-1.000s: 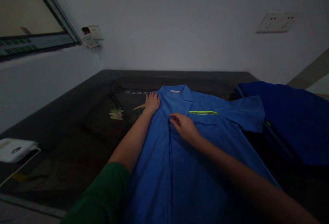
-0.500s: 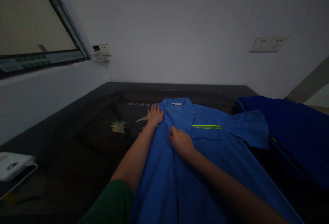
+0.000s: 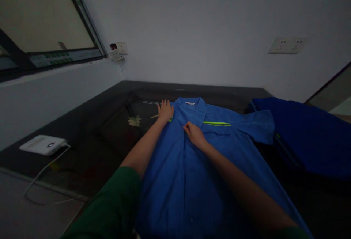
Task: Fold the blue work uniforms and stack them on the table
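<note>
A blue short-sleeved work shirt (image 3: pixel 210 166) lies front side up on the dark tabletop, its collar toward the wall and a yellow-green strip across the chest. Fingers spread, my left hand (image 3: pixel 165 110) presses flat on the shirt by the shoulder on the left. My right hand (image 3: pixel 194 133) is closed in a pinch at the shirt's front edge below the collar; the fingertips are small and dim, but they seem to hold the cloth. The shirt's left sleeve is hidden from view, while the right sleeve (image 3: pixel 259 124) stretches out sideways.
Dark blue folded cloth (image 3: pixel 309 136) is piled at the right, touching the sleeve. A white device (image 3: pixel 44 144) with a white cable sits at the left table edge. Wall sockets (image 3: pixel 287 45) and a window (image 3: pixel 52 16) border the dark table (image 3: pixel 106 122).
The camera view has shifted, bringing more of the white device and its cable into sight. Both hands stay at about the same places on the shirt.
</note>
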The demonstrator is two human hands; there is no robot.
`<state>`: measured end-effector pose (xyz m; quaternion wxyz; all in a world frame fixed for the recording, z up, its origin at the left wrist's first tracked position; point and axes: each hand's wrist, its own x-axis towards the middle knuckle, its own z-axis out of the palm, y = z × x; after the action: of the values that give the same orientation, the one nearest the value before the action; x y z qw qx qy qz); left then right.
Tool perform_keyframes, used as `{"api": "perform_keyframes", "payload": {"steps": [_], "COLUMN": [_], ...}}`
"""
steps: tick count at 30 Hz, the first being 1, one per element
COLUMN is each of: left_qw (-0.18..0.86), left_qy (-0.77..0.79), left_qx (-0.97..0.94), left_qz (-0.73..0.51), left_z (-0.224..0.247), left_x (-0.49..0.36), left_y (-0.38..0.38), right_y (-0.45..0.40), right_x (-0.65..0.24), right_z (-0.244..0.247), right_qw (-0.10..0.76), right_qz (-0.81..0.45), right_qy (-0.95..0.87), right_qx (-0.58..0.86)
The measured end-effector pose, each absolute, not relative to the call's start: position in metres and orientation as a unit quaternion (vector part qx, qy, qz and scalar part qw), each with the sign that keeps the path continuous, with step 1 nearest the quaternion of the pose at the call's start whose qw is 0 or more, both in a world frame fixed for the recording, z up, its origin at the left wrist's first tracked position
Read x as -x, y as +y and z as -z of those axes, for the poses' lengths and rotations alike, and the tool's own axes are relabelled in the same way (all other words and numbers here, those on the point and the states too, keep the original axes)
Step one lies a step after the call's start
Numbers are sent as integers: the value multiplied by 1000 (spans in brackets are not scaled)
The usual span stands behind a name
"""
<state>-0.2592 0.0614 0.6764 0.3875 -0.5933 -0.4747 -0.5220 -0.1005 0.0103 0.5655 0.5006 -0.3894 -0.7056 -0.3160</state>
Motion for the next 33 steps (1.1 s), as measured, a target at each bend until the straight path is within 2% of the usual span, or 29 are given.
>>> {"api": "perform_keyframes", "payload": {"steps": [5, 10, 15, 20, 26, 33], "left_qw": [422, 392, 407, 410, 430, 427], "left_qy": [-403, -383, -396, -405, -393, -379], "left_qx": [702, 763, 746, 735, 728, 747], "left_qz": [409, 342, 348, 357, 361, 341], "left_z": [-608, -551, -545, -545, -532, -517], "left_x": [273, 280, 278, 274, 266, 258], "left_y": [33, 28, 35, 31, 17, 14], "right_y": [-7, -30, -37, -54, -87, -86], "right_x": [91, 107, 113, 106, 118, 119], "right_z": [-552, -506, -470, -457, -419, -369], "right_qw": [518, 423, 315, 276, 198, 215], "right_qz": [362, 432, 446, 407, 418, 448], "right_qy": [-699, -727, -754, -781, -832, -822], "right_qx": [334, 325, 365, 385, 308, 278]}}
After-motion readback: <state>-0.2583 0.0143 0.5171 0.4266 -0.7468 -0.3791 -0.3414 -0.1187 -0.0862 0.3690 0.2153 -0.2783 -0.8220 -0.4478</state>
